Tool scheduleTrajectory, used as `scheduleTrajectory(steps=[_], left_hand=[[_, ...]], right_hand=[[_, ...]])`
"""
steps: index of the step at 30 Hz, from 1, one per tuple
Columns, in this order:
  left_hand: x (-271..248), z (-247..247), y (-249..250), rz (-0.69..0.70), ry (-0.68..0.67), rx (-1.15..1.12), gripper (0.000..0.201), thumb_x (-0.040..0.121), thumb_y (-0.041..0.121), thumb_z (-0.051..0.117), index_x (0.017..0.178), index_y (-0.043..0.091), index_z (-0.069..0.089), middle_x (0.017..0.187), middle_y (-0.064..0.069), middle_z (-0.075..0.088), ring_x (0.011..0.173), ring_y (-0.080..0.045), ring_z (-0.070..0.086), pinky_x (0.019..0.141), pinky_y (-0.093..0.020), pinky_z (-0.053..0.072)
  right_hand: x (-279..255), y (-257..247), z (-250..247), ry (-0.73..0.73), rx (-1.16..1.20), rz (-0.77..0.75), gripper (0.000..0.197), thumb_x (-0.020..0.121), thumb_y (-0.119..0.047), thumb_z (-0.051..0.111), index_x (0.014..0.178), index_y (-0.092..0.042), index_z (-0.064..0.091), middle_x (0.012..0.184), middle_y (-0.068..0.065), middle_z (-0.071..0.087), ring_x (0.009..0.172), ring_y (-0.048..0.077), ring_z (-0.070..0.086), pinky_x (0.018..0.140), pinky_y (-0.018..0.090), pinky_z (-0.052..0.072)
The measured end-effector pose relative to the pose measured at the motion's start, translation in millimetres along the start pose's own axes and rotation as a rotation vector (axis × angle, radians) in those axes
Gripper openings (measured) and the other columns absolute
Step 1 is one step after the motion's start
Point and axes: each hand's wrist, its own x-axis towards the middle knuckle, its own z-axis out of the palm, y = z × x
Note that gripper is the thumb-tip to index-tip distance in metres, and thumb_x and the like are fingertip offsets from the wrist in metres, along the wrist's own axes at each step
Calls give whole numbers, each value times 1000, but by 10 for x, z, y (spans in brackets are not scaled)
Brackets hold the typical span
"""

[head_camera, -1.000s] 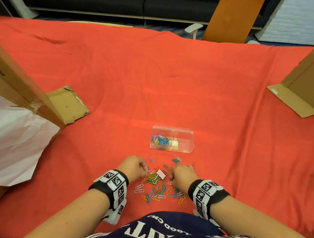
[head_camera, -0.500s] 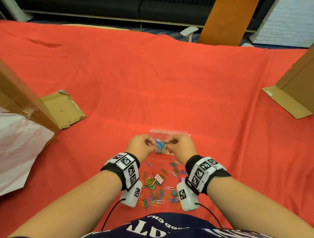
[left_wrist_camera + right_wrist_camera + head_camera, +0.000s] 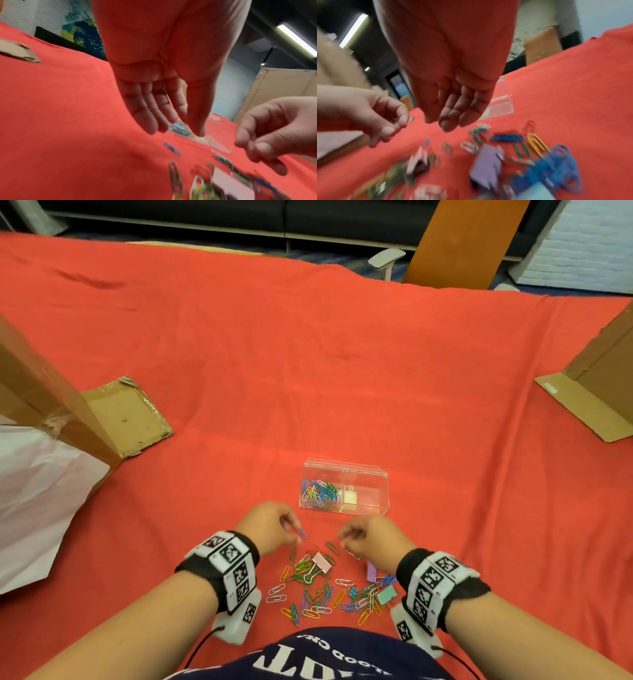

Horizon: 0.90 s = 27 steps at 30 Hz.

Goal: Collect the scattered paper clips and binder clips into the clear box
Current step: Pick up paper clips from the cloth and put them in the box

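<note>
The clear box (image 3: pixel 373 491) sits on the red cloth and holds coloured paper clips (image 3: pixel 320 493) and a pale yellow binder clip (image 3: pixel 350 496). Nearer me lies a scattered pile of paper clips (image 3: pixel 318 587) with a pink binder clip (image 3: pixel 321 561), a purple one (image 3: pixel 371 571) and a green one (image 3: pixel 386 594). My left hand (image 3: pixel 289 527) hovers over the pile's far left edge, fingers relaxed and empty (image 3: pixel 176 132), just above a lone blue clip (image 3: pixel 302 534). My right hand (image 3: pixel 346 537) hangs over the far right edge, fingers loose and empty (image 3: pixel 443 124).
A tall cardboard box (image 3: pixel 44 405) with a folded-out flap (image 3: pixel 126 416) and white paper (image 3: pixel 37 501) stand at the left. Another cardboard box (image 3: pixel 599 392) is at the right edge. Open red cloth (image 3: pixel 308 354) stretches beyond the clear box.
Both hands carried clips from the pile to the clear box, let them go there, and have come back down over the pile with nothing in them.
</note>
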Motion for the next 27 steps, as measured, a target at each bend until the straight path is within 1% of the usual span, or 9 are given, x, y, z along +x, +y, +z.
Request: scheduleTrajectory(steps=[3,6,9,13,17,19,23,25,27], left_hand=[[-166,160,-207,-67,-74,91,32,60,23,81,63,34,51,71,12,50,63,-5,47,56,-17,35],[-329,291,-286,-91,-125,157,40,54,26,84,81,30,55,83,8,45,75,-11,47,63,-24,38],[-424,409,-311,-69,-153,241,56,51,23,84,96,26,51,89,7,40,81,-15,47,73,-28,41],[-446,461,-287,-28,-97,241,43,60,15,79,89,26,49,76,10,39,79,-15,45,66,-25,34],[-455,476,-313,-40,-86,183,22,69,15,73,79,26,56,66,15,43,63,-8,46,54,-12,32],[-458,479,-315,-36,-95,179,15,71,13,69,80,22,62,62,16,46,56,2,43,56,-14,36],[-456,459,-304,-30,-145,202,13,69,9,61,70,21,65,56,16,50,47,6,46,55,-10,37],[-439,423,-299,-38,-145,145,23,68,9,62,57,29,56,54,14,53,40,8,48,53,-9,39],[-421,346,-243,-43,-130,42,25,69,7,62,57,28,55,52,10,56,34,6,48,48,-10,42]], right_hand=[[-122,66,155,-76,-138,-31,17,85,-15,58,95,-22,69,78,-13,59,62,-8,50,53,-2,34],[-188,45,282,-117,-189,-29,13,81,-23,66,93,-20,67,89,-3,66,84,14,63,72,20,46],[-243,-24,434,-184,-289,-114,33,75,-30,71,103,-17,59,109,6,58,101,22,55,87,32,45],[-279,-71,576,-255,-389,-197,43,72,-22,72,111,-14,54,120,10,48,111,25,46,93,38,43],[-312,-49,625,-243,-410,-199,18,83,-13,54,100,-8,58,114,13,54,109,30,52,90,39,43],[-327,-15,622,-217,-425,-188,17,85,-12,48,98,-8,58,112,13,58,106,30,54,88,38,43],[-343,15,540,-155,-375,-172,15,86,-17,52,96,-11,60,107,9,62,100,28,57,84,35,44],[-348,18,460,-75,-265,-140,15,86,-25,57,94,-13,63,92,2,62,88,21,58,80,31,46],[-335,26,365,-3,-137,-87,17,86,-30,61,91,-15,66,76,-9,53,75,12,53,67,20,44]])
